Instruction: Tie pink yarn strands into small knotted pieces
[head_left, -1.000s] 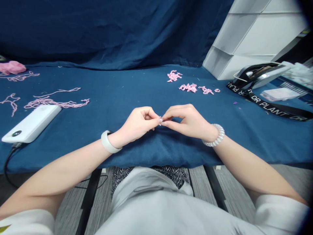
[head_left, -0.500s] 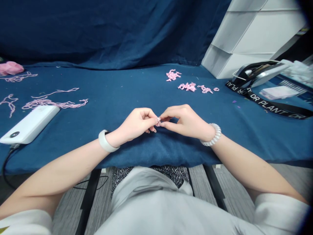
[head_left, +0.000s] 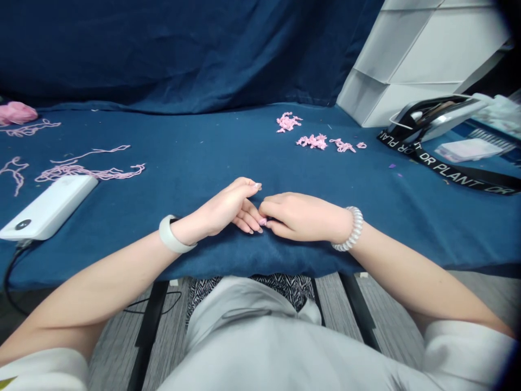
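Near the front edge of the blue-covered table, my right hand [head_left: 303, 217] pinches a small pink yarn piece [head_left: 263, 222] between thumb and fingers. Most of that piece is hidden by the fingertips. My left hand [head_left: 232, 206] is open beside it, thumb raised and fingers stretched out, their tips close to the pink piece; whether they touch it I cannot tell. Farther back on the cloth lie small knotted pink yarn pieces, in a left cluster [head_left: 288, 122], a middle cluster [head_left: 312, 142] and a few loose ones [head_left: 343, 145] at the right.
Pink yarn strands [head_left: 93, 172] lie at the left by a white power bank [head_left: 51, 206] with a cable. A pink yarn ball [head_left: 17, 113] is at the far left. On the right are a black lettered strap [head_left: 451, 172], a clear case [head_left: 468, 150] and white boxes [head_left: 401, 60].
My left hand has let go of the small pink yarn piece and opened out, its thumb lifting away. My right hand has moved slightly toward me, still pinching the piece.
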A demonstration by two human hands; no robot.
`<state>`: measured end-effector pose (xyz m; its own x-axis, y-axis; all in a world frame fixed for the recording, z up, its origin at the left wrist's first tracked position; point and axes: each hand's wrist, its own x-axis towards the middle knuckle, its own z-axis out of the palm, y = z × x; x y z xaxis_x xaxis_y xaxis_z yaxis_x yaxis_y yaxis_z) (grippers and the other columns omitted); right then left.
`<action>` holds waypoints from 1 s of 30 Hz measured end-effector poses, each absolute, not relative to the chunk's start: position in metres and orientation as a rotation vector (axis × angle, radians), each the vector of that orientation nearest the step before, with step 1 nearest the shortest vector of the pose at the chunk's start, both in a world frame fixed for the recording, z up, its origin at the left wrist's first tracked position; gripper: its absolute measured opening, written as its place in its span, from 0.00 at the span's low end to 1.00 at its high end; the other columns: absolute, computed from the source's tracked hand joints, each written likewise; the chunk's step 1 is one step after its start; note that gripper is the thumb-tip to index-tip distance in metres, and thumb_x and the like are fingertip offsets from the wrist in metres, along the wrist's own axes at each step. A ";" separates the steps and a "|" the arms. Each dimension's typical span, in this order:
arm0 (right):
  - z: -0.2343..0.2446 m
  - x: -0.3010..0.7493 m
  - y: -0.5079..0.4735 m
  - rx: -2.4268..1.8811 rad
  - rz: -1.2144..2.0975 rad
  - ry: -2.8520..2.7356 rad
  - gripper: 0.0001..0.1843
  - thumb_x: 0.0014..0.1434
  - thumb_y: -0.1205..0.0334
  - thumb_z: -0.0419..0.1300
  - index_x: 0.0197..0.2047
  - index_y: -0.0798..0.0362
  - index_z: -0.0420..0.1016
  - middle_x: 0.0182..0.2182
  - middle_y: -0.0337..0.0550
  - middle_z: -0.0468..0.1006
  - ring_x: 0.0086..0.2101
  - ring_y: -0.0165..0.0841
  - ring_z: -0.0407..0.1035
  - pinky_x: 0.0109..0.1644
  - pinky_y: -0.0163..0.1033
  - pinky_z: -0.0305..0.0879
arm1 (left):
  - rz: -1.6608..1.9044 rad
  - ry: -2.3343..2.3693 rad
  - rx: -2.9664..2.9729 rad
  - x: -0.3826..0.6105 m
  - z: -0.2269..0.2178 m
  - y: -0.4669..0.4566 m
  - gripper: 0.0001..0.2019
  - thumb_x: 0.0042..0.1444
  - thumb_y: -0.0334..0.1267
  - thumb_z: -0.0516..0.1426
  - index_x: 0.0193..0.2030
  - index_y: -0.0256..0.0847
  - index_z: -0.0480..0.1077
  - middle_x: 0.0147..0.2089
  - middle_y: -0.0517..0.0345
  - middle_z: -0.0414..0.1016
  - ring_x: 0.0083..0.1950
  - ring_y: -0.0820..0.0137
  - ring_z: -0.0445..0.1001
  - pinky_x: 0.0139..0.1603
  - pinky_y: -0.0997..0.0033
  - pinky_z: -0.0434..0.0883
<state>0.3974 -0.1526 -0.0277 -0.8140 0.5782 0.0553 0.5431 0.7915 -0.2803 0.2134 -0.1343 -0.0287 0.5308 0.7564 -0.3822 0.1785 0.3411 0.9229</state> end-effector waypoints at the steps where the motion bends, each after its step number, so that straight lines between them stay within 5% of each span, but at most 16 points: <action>1: -0.028 0.397 -0.153 -0.877 0.386 -2.846 0.07 0.62 0.66 0.51 0.35 0.56 0.68 0.33 0.43 0.72 0.31 0.30 0.64 0.37 0.36 0.58 | 0.452 0.985 1.184 0.214 -0.028 -0.134 0.25 0.49 0.57 0.52 0.47 0.42 0.53 0.24 0.49 0.75 0.24 0.64 0.76 0.21 0.75 0.70; 9: -0.032 0.396 -0.151 -0.790 0.431 -2.801 0.09 0.62 0.68 0.49 0.33 0.57 0.69 0.30 0.42 0.70 0.29 0.28 0.60 0.36 0.35 0.55 | 0.453 1.011 1.102 0.214 -0.020 -0.134 0.17 0.56 0.49 0.48 0.46 0.40 0.56 0.22 0.51 0.73 0.23 0.69 0.74 0.23 0.76 0.71; 17: -0.038 0.400 -0.144 -0.718 0.530 -2.383 0.10 0.60 0.67 0.53 0.27 0.57 0.66 0.23 0.37 0.69 0.23 0.22 0.59 0.30 0.29 0.54 | 0.590 1.039 1.361 0.212 -0.021 -0.135 0.08 0.53 0.37 0.57 0.36 0.37 0.64 0.25 0.59 0.70 0.24 0.77 0.70 0.19 0.82 0.70; 22: -0.036 0.405 -0.142 -0.836 0.840 -2.075 0.14 0.62 0.59 0.55 0.28 0.58 0.69 0.22 0.37 0.71 0.23 0.22 0.62 0.28 0.29 0.58 | 0.717 0.898 1.629 0.207 -0.022 -0.132 0.09 0.51 0.38 0.61 0.35 0.33 0.73 0.28 0.58 0.72 0.25 0.80 0.68 0.19 0.85 0.70; 30: -0.037 0.401 -0.142 -0.819 1.048 -1.919 0.10 0.61 0.61 0.57 0.30 0.58 0.69 0.23 0.37 0.71 0.23 0.22 0.63 0.28 0.28 0.61 | 0.937 0.829 1.711 0.207 -0.027 -0.136 0.08 0.49 0.36 0.64 0.34 0.34 0.76 0.28 0.58 0.76 0.23 0.80 0.70 0.20 0.85 0.72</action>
<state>0.4006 -0.1423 -0.0365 -0.4835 0.8120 0.3271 0.1636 0.4509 -0.8774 0.2070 -0.1358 -0.0266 0.4698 0.8575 0.2097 0.1029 -0.2891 0.9518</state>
